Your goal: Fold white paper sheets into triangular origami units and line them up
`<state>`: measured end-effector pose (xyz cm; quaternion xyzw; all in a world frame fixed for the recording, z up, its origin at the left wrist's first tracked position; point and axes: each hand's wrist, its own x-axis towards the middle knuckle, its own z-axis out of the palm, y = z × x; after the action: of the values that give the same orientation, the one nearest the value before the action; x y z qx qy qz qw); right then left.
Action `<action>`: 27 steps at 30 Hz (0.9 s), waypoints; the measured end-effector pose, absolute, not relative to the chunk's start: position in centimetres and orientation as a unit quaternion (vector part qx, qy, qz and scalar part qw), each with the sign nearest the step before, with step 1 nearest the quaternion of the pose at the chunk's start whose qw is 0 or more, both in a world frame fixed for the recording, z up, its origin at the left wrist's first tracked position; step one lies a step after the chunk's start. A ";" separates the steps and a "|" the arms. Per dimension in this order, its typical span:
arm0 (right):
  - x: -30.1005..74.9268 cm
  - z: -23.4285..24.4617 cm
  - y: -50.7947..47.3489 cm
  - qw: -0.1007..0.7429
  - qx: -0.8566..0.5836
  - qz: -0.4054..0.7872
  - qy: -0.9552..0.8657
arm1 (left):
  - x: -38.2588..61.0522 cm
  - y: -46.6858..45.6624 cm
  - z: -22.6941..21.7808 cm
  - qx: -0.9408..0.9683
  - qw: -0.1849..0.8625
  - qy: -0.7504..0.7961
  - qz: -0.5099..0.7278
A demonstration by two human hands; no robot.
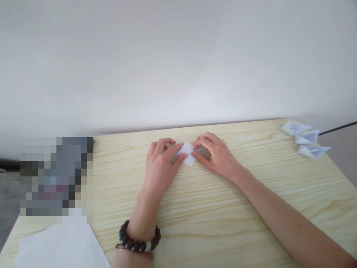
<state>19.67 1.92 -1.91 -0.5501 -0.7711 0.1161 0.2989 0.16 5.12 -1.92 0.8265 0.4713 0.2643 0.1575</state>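
A small piece of folded white paper (190, 160) lies on the wooden table in front of me, roughly diamond-shaped with a crease across its middle. My left hand (161, 162) pinches its left corner between thumb and forefinger. On the opposite side, my right hand (214, 153) grips the right corner with thumb and fingertips. Both corners are partly covered by my fingers. Dark beads circle my left wrist.
Three folded paper boats (306, 138) sit at the table's (200, 223) back right corner. Loose white sheets (61, 245) lie at the front left, below a pixelated dark object (60, 175). A white wall (178, 63) rises behind; a dark cable (338, 128) runs off right.
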 end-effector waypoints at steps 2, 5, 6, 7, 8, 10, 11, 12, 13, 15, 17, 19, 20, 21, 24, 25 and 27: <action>19.6 -2.0 1.9 0.313 -0.559 0.124 -0.758 | 0.1 5.2 -1.9 0.823 0.171 0.465 0.276; 19.6 -2.1 1.9 0.314 -0.565 0.127 -0.752 | 0.1 5.4 -1.7 0.817 0.209 0.454 0.289; 19.6 -2.0 1.9 0.310 -0.563 0.126 -0.756 | 0.1 5.4 -1.6 0.814 0.220 0.451 0.291; 19.6 -2.0 2.0 0.308 -0.559 0.126 -0.759 | 0.1 5.4 -1.5 0.811 0.229 0.451 0.292; 19.6 -2.0 2.0 0.309 -0.554 0.128 -0.762 | 0.1 5.4 -1.4 0.807 0.238 0.453 0.295; 19.7 -1.9 2.0 0.322 -0.541 0.138 -0.765 | 0.1 5.4 -1.3 0.795 0.258 0.454 0.310; 19.7 -1.8 2.0 0.331 -0.534 0.145 -0.765 | 0.2 5.4 -1.2 0.786 0.275 0.450 0.322; 19.7 -1.7 2.0 0.339 -0.526 0.155 -0.764 | 0.2 5.3 -1.3 0.775 0.300 0.444 0.336; 19.7 -1.6 1.9 0.347 -0.518 0.166 -0.764 | 0.2 5.3 -1.3 0.759 0.331 0.440 0.348; 19.8 -1.5 1.9 0.360 -0.504 0.185 -0.763 | 0.3 5.1 -1.4 0.721 0.396 0.443 0.357; 19.8 -1.5 1.8 0.365 -0.499 0.201 -0.760 | 0.4 5.0 -1.4 0.678 0.456 0.454 0.356; 19.8 -1.5 1.7 0.371 -0.501 0.225 -0.749 | 0.4 4.9 -1.2 0.641 0.504 0.458 0.354; 19.8 -1.5 1.7 0.380 -0.503 0.242 -0.738 | 0.5 4.8 -1.1 0.625 0.525 0.457 0.353; 19.8 -1.5 1.6 0.393 -0.504 0.263 -0.723 | 0.5 4.8 -1.0 0.612 0.543 0.457 0.349; 19.8 -1.5 1.6 0.425 -0.505 0.320 -0.680 | 0.4 4.8 -0.7 0.593 0.574 0.457 0.332; 19.8 -1.5 1.6 0.426 -0.508 0.331 -0.672 | 0.3 4.8 -0.6 0.594 0.578 0.453 0.328; 19.8 -1.4 1.7 0.415 -0.518 0.342 -0.665 | 0.2 4.9 -0.5 0.603 0.580 0.441 0.325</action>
<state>19.82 1.67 -1.39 -0.5177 -0.6650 0.3424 0.4154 0.20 4.91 -0.55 0.6031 0.4414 0.3250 0.5795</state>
